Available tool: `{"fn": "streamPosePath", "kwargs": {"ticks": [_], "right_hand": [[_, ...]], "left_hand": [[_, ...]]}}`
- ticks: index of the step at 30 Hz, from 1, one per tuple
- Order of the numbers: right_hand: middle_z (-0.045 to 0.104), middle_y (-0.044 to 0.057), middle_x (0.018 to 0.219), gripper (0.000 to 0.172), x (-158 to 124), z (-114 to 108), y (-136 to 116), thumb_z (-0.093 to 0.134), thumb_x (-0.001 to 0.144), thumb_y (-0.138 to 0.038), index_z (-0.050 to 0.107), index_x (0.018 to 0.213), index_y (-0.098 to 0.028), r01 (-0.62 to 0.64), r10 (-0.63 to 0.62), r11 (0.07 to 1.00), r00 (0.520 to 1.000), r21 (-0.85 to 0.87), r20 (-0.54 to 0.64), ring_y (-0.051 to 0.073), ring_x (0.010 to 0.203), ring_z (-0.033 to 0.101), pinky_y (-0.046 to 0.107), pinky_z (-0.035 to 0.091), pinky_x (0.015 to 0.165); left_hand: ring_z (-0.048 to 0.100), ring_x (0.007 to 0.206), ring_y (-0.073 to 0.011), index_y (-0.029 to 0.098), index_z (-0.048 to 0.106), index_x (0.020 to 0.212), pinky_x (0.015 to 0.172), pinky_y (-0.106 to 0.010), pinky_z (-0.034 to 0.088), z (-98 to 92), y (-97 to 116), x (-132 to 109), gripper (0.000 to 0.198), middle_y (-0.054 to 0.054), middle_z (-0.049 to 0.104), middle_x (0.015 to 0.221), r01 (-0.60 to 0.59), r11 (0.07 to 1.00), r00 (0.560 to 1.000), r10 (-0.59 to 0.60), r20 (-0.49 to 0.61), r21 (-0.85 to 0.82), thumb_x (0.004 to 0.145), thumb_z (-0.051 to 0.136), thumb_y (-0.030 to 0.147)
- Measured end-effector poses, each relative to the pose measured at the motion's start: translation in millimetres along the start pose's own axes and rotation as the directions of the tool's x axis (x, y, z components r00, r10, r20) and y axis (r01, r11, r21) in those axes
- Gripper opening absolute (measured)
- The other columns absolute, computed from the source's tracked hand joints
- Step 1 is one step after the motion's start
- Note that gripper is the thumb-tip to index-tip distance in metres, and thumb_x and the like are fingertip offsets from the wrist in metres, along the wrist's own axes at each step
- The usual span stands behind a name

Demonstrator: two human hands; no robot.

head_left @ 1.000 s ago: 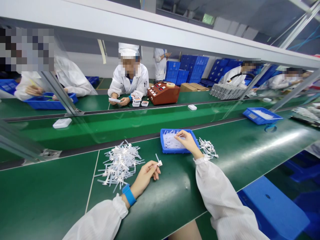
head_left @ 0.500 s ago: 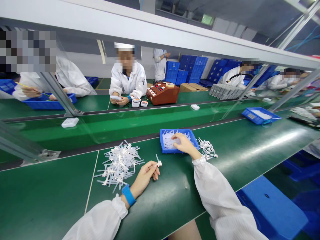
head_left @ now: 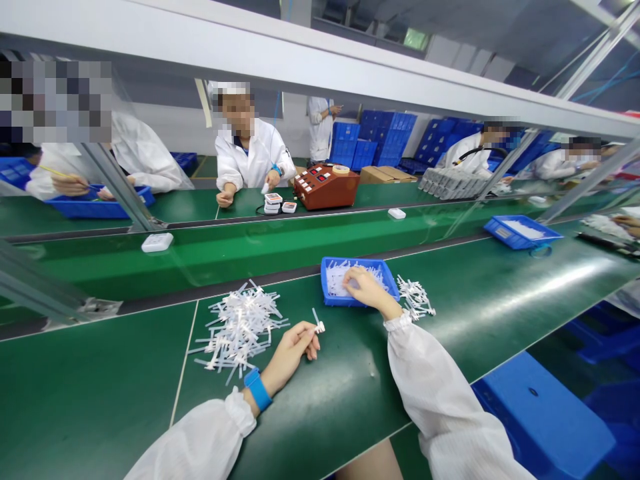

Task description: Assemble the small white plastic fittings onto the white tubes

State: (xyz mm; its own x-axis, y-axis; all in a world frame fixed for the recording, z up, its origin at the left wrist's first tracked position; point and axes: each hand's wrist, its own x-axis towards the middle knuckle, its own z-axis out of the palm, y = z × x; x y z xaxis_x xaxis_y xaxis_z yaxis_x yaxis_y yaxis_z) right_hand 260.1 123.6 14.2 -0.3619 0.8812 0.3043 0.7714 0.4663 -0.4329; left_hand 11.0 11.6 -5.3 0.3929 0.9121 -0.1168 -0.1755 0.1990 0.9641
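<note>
My left hand (head_left: 291, 351) rests on the green bench and pinches a small white plastic part (head_left: 317, 323) between thumb and fingers. A loose pile of similar white parts (head_left: 242, 325) lies just left of it. My right hand (head_left: 367, 289) reaches into a blue tray (head_left: 327, 292) of white parts, fingers curled down among them; what it grips is hidden. A smaller heap of white parts (head_left: 416, 297) sits right of the tray.
A green conveyor belt (head_left: 280, 243) runs past the bench carrying white cases (head_left: 157, 242). Beyond it, workers in white coats sit near a brown box (head_left: 326, 186) and blue trays (head_left: 523, 231). A blue stool (head_left: 545, 413) stands at my right.
My right hand shifted slightly left and lower inside the blue tray. White cases on the conveyor moved to the right. The worker opposite leaned left. My left hand stayed still.
</note>
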Motion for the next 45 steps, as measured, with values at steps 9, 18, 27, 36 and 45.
{"fn": "streamPosePath", "kwargs": {"ticks": [9, 18, 27, 36, 45], "right_hand": [[0.062, 0.010, 0.107, 0.016, -3, -8, -25, 0.044, 0.094, -0.024, 0.059, 0.098, -0.021, 0.059, -0.101, 0.984, 0.963, -0.170, -0.249, 0.029, 0.108, 0.049, 0.047, 0.031, 0.095], [0.063, 0.010, 0.088, 0.023, -29, 19, -53, 0.041, 0.095, -0.022, 0.057, 0.111, -0.023, 0.259, -0.204, 0.964, 0.865, 0.059, -0.458, 0.025, 0.083, 0.058, 0.043, 0.045, 0.078], [0.051, 0.001, 0.073, 0.018, -42, 59, -95, 0.038, 0.098, -0.033, 0.053, 0.104, -0.024, 0.069, 0.027, 0.756, 0.990, 0.651, -0.137, 0.015, 0.062, 0.051, 0.029, 0.045, 0.060], [0.040, -0.004, 0.067, 0.023, -44, 60, -95, 0.036, 0.098, -0.041, 0.046, 0.100, -0.021, -0.068, 0.080, 0.653, 0.997, 0.754, 0.021, 0.011, 0.057, 0.041, 0.024, 0.038, 0.057], [0.045, -0.002, 0.072, 0.023, -43, 55, -97, 0.038, 0.098, -0.039, 0.049, 0.096, -0.020, -0.076, 0.061, 0.732, 0.997, 0.677, 0.045, 0.011, 0.059, 0.042, 0.023, 0.037, 0.058]], "left_hand": [[0.050, 0.052, -0.0077, 0.016, 0.056, 0.091, 0.049, -0.021, 0.037, 0.4, 1, 1, 0.033, -0.001, 0.058, 0.076, -0.095, 0.988, 0.987, 0.078, -0.141, -0.124, 0.078, 0.066, 0.045], [0.053, 0.061, -0.0102, 0.015, 0.058, 0.094, 0.053, -0.022, 0.039, -3.2, -1, 2, 0.032, -0.007, 0.067, 0.086, -0.122, 0.972, 0.972, 0.076, -0.223, -0.199, 0.077, 0.068, 0.039], [0.056, 0.065, -0.0101, 0.016, 0.056, 0.094, 0.055, -0.022, 0.041, -7.6, 1, 2, 0.026, -0.008, 0.068, 0.095, -0.138, 0.909, 0.972, 0.049, -0.228, -0.394, 0.078, 0.068, 0.032], [0.058, 0.067, -0.0110, 0.016, 0.055, 0.103, 0.055, -0.022, 0.042, -8.8, -1, 2, 0.030, -0.009, 0.069, 0.096, -0.150, 0.908, 0.976, 0.073, -0.206, -0.390, 0.079, 0.068, 0.031], [0.058, 0.067, -0.0115, 0.016, 0.058, 0.099, 0.056, -0.022, 0.042, -6.4, 0, 3, 0.032, -0.008, 0.069, 0.092, -0.179, 0.949, 0.947, 0.094, -0.307, -0.261, 0.077, 0.069, 0.037]]}}
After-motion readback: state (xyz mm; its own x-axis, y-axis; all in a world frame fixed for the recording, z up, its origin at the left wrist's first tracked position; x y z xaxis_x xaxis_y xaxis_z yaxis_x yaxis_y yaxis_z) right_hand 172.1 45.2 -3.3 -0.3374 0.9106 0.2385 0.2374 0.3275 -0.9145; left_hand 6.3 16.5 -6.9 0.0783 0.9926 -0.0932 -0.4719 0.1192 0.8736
